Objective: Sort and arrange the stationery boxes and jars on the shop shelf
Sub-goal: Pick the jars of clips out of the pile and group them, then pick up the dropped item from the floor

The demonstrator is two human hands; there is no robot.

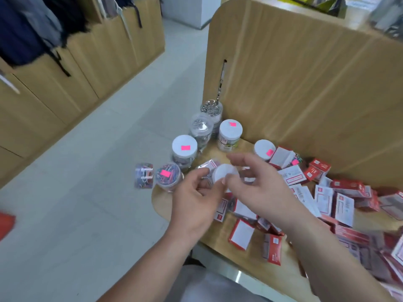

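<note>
My left hand (197, 198) grips a clear jar with a white lid (222, 172), tipped on its side above the wooden shelf (162, 200). My right hand (259, 186) hovers beside the lid with fingers spread, its thumb touching the lid's edge. Several clear jars stand in a curved row along the shelf's left edge: one of coloured clips (168, 176), a white-lidded one (184, 149), a clear-topped one (200, 128), one of silver clips (212, 110) and two more with white lids (230, 134), (264, 149). Red and white boxes (241, 234) lie scattered to the right.
A tall wooden divider panel (305, 79) rises behind the shelf. A small packet of coloured clips (144, 175) shows left of the shelf edge over the pale tiled floor (91, 192). Wooden cabinets (65, 83) with hanging bags line the far left.
</note>
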